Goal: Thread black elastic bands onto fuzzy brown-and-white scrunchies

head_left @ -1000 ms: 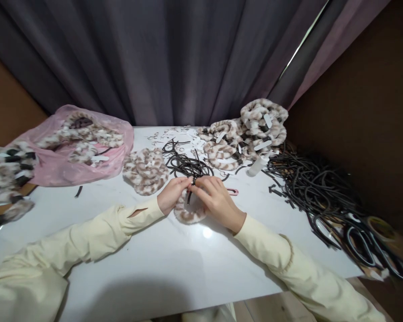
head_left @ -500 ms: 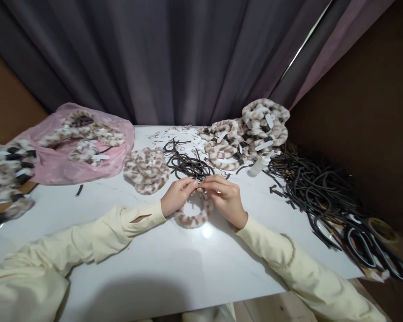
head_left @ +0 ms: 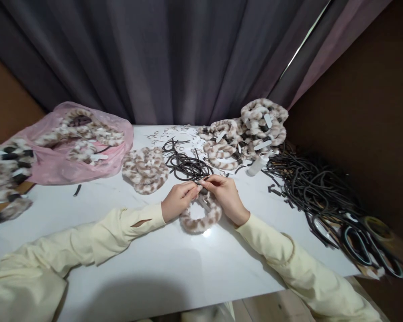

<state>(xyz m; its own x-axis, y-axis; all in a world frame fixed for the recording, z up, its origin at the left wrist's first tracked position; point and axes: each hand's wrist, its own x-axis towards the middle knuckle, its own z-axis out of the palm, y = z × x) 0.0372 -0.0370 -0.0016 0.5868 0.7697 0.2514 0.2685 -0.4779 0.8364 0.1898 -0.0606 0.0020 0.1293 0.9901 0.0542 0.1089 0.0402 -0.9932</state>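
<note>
- Fluffy ring (head_left: 195,225): at the counter's (head_left: 174,264) middle, below both hands, upper edge partly hidden.
- Left hand (head_left: 178,201), right hand (head_left: 225,197): fingers pinched close together at ring's top; exact grip unclear.
- Black cords (head_left: 190,165): just beyond hands.
- Ring pile (head_left: 145,170): left of cords.
- Pink bag (head_left: 53,166): farther left.

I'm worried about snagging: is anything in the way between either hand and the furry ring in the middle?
Nothing visible is: the left hand and right hand meet at the far side of the furry ring. The black cords lie just beyond.
</note>
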